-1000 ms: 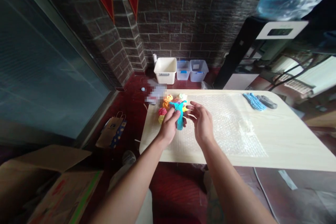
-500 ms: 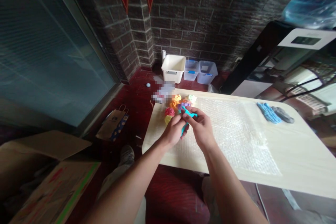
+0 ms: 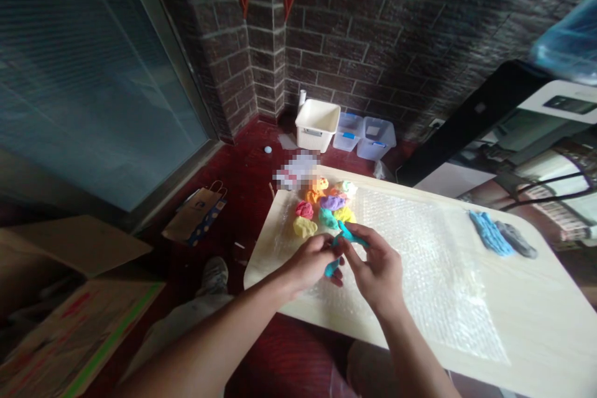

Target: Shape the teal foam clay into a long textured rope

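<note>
Both my hands hold one strip of teal clay [image 3: 346, 237] above the near left part of a pale wooden table [image 3: 536, 305]. My left hand [image 3: 311, 261] pinches its lower end, and my right hand [image 3: 377, 267] grips its upper end with curled fingers. Just beyond my hands lies a cluster of several small coloured clay lumps [image 3: 326, 208]: pink, yellow, orange, purple, teal. A sheet of bubble wrap [image 3: 420, 261] covers the table under and to the right of my hands.
A blue clay piece [image 3: 489, 233] and a grey clay piece [image 3: 515, 239] lie at the table's far right. On the red floor stand a white bin [image 3: 318, 124], two clear boxes [image 3: 364, 135], a paper bag [image 3: 193, 221] and an open cardboard box [image 3: 69, 298]. A brick wall stands behind.
My right hand has closed onto the teal clay that my left hand held alone. Both hands came nearer to me, away from the cluster of clay lumps.
</note>
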Tool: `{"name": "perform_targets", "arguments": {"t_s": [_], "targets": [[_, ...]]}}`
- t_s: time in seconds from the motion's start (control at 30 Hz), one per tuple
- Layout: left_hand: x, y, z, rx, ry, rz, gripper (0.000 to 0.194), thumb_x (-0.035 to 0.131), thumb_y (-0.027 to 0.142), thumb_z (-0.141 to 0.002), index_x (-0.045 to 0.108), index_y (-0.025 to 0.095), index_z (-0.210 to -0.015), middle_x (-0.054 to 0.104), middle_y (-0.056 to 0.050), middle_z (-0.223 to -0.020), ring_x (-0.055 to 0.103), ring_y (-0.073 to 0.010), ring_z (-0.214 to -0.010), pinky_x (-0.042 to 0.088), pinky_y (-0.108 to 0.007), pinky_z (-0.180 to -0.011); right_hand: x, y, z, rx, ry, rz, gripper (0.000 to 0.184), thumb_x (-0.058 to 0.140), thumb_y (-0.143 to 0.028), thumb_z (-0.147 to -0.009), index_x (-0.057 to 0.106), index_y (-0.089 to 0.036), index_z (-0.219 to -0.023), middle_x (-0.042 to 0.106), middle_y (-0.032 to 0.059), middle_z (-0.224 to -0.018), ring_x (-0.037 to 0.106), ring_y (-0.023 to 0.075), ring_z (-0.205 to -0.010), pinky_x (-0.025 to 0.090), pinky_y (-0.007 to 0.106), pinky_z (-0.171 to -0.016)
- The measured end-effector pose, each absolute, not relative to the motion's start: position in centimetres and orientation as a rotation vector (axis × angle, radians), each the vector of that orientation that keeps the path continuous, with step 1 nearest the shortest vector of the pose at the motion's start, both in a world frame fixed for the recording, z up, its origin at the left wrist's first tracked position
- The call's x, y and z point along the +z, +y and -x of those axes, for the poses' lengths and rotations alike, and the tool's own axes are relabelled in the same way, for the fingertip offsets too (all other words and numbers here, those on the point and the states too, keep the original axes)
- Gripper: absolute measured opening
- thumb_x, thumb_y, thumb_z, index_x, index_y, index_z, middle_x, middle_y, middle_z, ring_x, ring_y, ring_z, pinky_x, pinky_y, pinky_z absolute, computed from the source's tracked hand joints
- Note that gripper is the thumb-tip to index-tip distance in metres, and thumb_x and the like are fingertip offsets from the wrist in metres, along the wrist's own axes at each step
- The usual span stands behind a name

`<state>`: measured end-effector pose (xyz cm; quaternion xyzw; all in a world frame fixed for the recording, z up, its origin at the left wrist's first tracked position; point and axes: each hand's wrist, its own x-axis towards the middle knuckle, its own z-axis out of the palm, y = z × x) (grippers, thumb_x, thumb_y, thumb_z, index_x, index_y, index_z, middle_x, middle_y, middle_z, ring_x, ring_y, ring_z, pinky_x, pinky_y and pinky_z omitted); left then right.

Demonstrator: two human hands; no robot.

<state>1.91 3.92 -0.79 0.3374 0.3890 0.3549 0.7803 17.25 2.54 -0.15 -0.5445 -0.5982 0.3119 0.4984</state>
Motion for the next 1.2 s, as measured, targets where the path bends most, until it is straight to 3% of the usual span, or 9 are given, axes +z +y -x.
{"name": "perform_targets", "arguments": {"t_s": [0.1, 0.27, 0.37, 0.43, 0.57, 0.8, 0.9, 1.03, 1.2], "targets": [[-0.5, 3.8, -2.2, 0.804, 0.8, -0.557, 0.015, 0.068, 0.022, -0.084, 0.057, 0.017, -0.093, 0.062, -0.002, -0.084, 0.065, -0.0143, -0.064, 0.06, -0.034, -0.063, 0.2, 2.0, -17.2, 0.614, -1.602, 1.351, 0.027, 0.073, -0.03, -0.091, 0.074, -0.028, -0.118, 0.08, 0.0074, -0.109, 0.076, 0.0289, -0.097, 0.061, 0.048, -0.09], [0.7, 4.2, -1.5, 0.821, 0.698, -0.308, 0.018, 0.062, 0.008, -0.074, 0.06, 0.016, -0.09, 0.061, -0.002, -0.078, 0.061, -0.0146, -0.066, 0.059, -0.034, -0.066, 1.3, 1.7, -16.4, 0.541, -1.728, 1.281, 0.031, 0.066, -0.022, -0.092, 0.071, -0.027, -0.122, 0.077, 0.0086, -0.115, 0.075, 0.0293, -0.104, 0.061, 0.048, -0.092], [1.6, 4.5, -0.8, 0.805, 0.646, -0.166, 0.013, 0.058, 0.019, -0.078, 0.064, 0.015, -0.088, 0.063, -0.005, -0.077, 0.062, -0.0172, -0.065, 0.058, -0.034, -0.062, 1.9, 1.4, -15.8, 0.569, -1.721, 1.268, 0.033, 0.063, -0.018, -0.089, 0.072, -0.028, -0.12, 0.078, 0.008, -0.113, 0.075, 0.03, -0.102, 0.062, 0.048, -0.091], [2.0, 4.7, -0.4, 0.797, 0.628, -0.126, 0.022, 0.056, 0.032, -0.086, 0.066, 0.014, -0.093, 0.066, -0.007, -0.081, 0.064, -0.0186, -0.066, 0.058, -0.033, -0.059, 2.1, 1.2, -15.4, 0.635, -1.704, 1.271, 0.036, 0.06, -0.016, -0.087, 0.072, -0.029, -0.118, 0.078, 0.0073, -0.113, 0.075, 0.0306, -0.101, 0.062, 0.05, -0.091], [2.3, 4.8, 0.0, 0.836, 0.608, -0.236, 0.031, 0.075, 0.043, -0.086, 0.068, 0.015, -0.098, 0.067, -0.006, -0.087, 0.066, -0.017, -0.072, 0.06, -0.03, -0.064, 1.8, 0.6, -14.9, 0.76, -1.68, 1.182, 0.045, 0.058, -0.012, -0.082, 0.07, -0.029, -0.122, 0.076, 0.0084, -0.117, 0.072, 0.0326, -0.108, 0.06, 0.051, -0.094], [2.1, 4.8, 0.1, 0.985, 0.627, -0.372, 0.043, 0.094, 0.037, -0.068, 0.061, 0.017, -0.087, 0.067, -0.002, -0.089, 0.068, -0.0165, -0.079, 0.064, -0.034, -0.071, 0.7, 0.3, -14.1, 0.864, -1.391, 0.971, 0.037, 0.064, -0.027, -0.089, 0.064, -0.028, -0.126, 0.064, 0.0115, -0.124, 0.061, 0.0333, -0.12, 0.051, 0.052, -0.104], [2.2, 5.0, 0.2, 1.02, 0.615, -0.378, 0.048, 0.096, 0.028, -0.063, 0.057, 0.018, -0.088, 0.067, 0.0, -0.085, 0.069, -0.0162, -0.077, 0.063, -0.034, -0.071, 0.2, 0.7, -14.4, 0.845, -1.34, 1.04, 0.031, 0.066, -0.028, -0.092, 0.065, -0.028, -0.123, 0.064, 0.0101, -0.12, 0.064, 0.0296, -0.111, 0.053, 0.048, -0.098], [2.3, 5.0, 0.1, 1.0, 0.615, -0.413, 0.052, 0.097, 0.028, -0.06, 0.058, 0.018, -0.093, 0.063, 0.003, -0.074, 0.062, -0.0117, -0.066, 0.059, -0.029, -0.064, -0.2, 1.2, -14.6, 0.917, -1.343, 1.133, 0.026, 0.064, -0.033, -0.096, 0.063, -0.028, -0.122, 0.066, 0.0091, -0.113, 0.067, 0.0261, -0.094, 0.057, 0.043, -0.081], [2.3, 5.0, 0.1, 0.984, 0.65, -0.444, 0.053, 0.098, 0.033, -0.06, 0.061, 0.018, -0.095, 0.061, 0.003, -0.072, 0.051, -0.0061, -0.054, 0.041, -0.018, -0.047, -0.3, 1.2, -14.2, 0.942, -1.346, 1.094, 0.026, 0.057, -0.04, -0.098, 0.065, -0.027, -0.119, 0.069, 0.007, -0.101, 0.067, 0.0256, -0.086, 0.055, 0.041, -0.074]]}}
